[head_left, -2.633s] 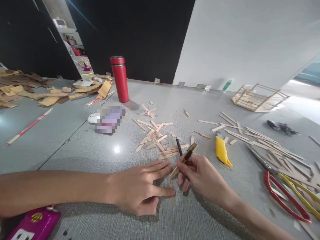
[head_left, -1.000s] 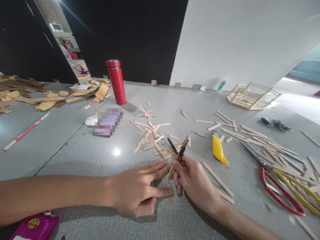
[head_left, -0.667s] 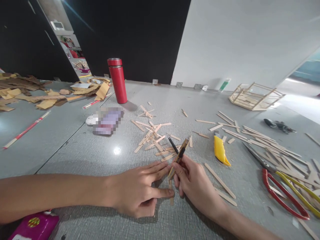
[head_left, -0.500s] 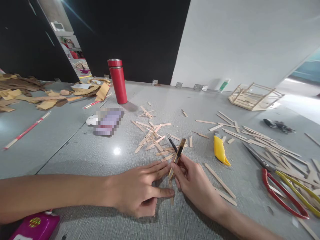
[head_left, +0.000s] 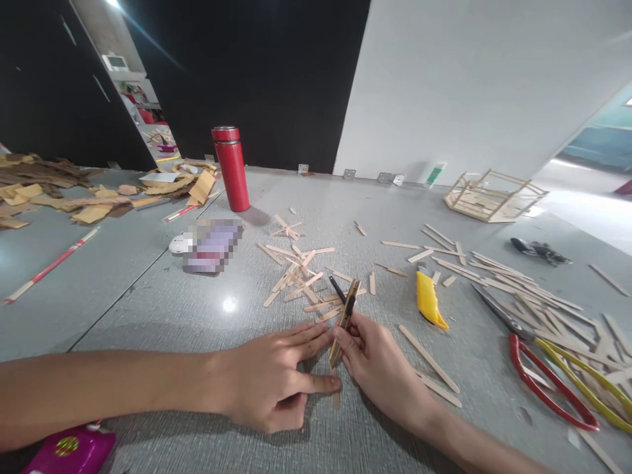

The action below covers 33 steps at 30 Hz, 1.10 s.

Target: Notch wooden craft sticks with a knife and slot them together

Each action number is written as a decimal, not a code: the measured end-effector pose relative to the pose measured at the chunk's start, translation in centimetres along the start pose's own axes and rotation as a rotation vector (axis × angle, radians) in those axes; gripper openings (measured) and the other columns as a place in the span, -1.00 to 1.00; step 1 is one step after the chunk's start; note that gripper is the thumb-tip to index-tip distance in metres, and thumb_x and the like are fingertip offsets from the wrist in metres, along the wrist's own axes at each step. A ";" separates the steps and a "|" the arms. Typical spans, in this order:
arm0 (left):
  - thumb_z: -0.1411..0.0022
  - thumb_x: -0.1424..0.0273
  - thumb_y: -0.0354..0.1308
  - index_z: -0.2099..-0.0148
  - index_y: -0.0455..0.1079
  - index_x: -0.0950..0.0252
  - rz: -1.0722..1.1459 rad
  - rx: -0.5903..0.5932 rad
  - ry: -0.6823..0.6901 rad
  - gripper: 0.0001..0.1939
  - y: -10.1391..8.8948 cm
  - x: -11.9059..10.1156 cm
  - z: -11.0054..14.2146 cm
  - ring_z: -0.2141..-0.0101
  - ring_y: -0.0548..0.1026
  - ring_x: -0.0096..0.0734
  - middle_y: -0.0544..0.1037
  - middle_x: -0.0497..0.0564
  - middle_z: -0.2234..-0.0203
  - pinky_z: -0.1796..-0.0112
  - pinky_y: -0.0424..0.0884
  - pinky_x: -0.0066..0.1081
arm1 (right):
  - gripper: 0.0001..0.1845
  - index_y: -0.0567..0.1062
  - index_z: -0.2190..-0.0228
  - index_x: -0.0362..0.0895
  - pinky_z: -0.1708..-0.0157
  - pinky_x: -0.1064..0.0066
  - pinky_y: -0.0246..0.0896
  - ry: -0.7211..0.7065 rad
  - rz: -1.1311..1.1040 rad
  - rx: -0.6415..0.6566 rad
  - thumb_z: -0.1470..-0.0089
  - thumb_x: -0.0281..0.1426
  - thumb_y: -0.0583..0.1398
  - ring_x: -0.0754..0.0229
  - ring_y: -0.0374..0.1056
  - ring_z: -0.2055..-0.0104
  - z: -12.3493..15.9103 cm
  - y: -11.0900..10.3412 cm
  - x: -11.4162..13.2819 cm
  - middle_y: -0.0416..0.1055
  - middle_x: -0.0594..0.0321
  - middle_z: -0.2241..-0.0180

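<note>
My left hand (head_left: 281,380) lies stretched across the tabletop, its fingertips pressing a small wooden craft stick (head_left: 336,399) flat. Most of that stick is hidden under the fingers and the knife. My right hand (head_left: 378,349) is closed around a slim gold-and-black utility knife (head_left: 349,306), tilted with its lower end down at the stick between my left thumb and fingers. A dark pen-like rod (head_left: 337,288) shows just behind the knife; whether it is held too, I cannot tell. Loose craft sticks (head_left: 299,270) lie scattered beyond both hands.
A yellow cutter (head_left: 428,299) and red-and-yellow-handled shears (head_left: 516,332) lie on the right near more sticks (head_left: 553,309). Farther back stand a red flask (head_left: 231,172) and a stick frame (head_left: 488,201). A phone (head_left: 212,247) and cardboard scraps (head_left: 39,178) are left; a purple pouch (head_left: 74,447) is near.
The knife's lower end has shifted slightly down along the stick, and the knife leans a little more. My left hand still presses the stick. The whole view has moved slightly.
</note>
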<state>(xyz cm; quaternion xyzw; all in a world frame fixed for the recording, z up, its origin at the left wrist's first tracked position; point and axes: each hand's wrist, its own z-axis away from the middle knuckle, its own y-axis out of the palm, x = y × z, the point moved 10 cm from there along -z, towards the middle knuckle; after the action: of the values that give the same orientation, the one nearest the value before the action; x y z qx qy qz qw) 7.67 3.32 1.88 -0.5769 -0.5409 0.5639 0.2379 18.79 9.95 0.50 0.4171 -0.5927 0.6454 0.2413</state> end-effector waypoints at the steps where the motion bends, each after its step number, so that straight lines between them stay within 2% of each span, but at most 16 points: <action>1: -0.25 0.47 0.12 -0.34 0.34 0.32 -0.001 0.002 0.000 -0.40 0.0 0.0 0.0 -0.43 -0.04 0.11 -0.20 0.22 -0.48 -0.38 0.04 0.03 | -0.73 0.29 0.46 -0.05 0.51 0.41 0.20 0.000 -0.005 -0.003 -0.30 -0.29 0.10 0.19 0.31 0.51 0.0 0.0 0.1 0.39 0.28 0.53; 8: -0.23 0.48 0.15 -0.32 0.35 0.32 -0.029 -0.014 -0.001 -0.40 0.0 -0.1 -0.1 -0.43 -0.02 0.12 -0.23 0.23 -0.49 -0.38 0.04 -0.01 | -0.72 0.32 0.38 -0.06 0.50 0.41 0.19 0.015 -0.009 -0.049 -0.36 -0.21 0.07 0.18 0.32 0.49 0.2 -0.5 -0.2 0.43 0.24 0.49; 13: -0.23 0.49 0.14 -0.31 0.36 0.34 -0.013 -0.011 0.005 -0.41 -0.3 -0.3 -0.2 -0.43 -0.03 0.13 -0.22 0.22 -0.49 -0.39 0.03 -0.03 | -0.75 0.36 0.37 -0.08 0.44 0.39 0.21 -0.010 0.035 -0.051 -0.34 -0.25 0.07 0.16 0.32 0.45 0.3 -0.5 0.2 0.45 0.24 0.46; 22: -0.24 0.47 0.15 -0.33 0.35 0.31 -0.005 0.010 -0.012 -0.40 -0.1 -0.1 0.0 -0.43 -0.04 0.12 -0.18 0.24 -0.49 -0.39 0.02 0.00 | -0.70 0.28 0.47 -0.05 0.53 0.40 0.08 -0.037 0.079 -0.051 -0.32 -0.28 0.08 0.22 0.17 0.54 0.2 -0.4 0.5 0.32 0.32 0.56; 26: -0.24 0.48 0.14 -0.34 0.34 0.30 -0.001 0.004 -0.015 -0.40 -0.2 -0.2 -0.1 -0.43 -0.05 0.12 -0.20 0.21 -0.49 -0.37 0.05 0.02 | -0.72 0.28 0.46 -0.05 0.51 0.41 0.13 -0.031 0.055 -0.047 -0.31 -0.29 0.08 0.21 0.21 0.52 0.1 -0.3 0.3 0.33 0.32 0.54; 33: -0.23 0.48 0.15 -0.33 0.34 0.32 -0.022 -0.013 0.014 -0.39 -0.1 -0.1 0.1 -0.43 -0.05 0.13 -0.31 0.18 -0.50 -0.39 -0.01 -0.03 | -0.73 0.31 0.43 -0.06 0.48 0.41 0.17 -0.005 -0.050 -0.033 -0.33 -0.27 0.10 0.21 0.25 0.49 0.4 -0.3 0.2 0.33 0.33 0.52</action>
<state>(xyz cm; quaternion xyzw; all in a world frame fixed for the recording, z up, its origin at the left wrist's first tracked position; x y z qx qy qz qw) 7.62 3.21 1.99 -0.5764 -0.5492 0.5536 0.2444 19.08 9.59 0.82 0.4293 -0.5931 0.6285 0.2625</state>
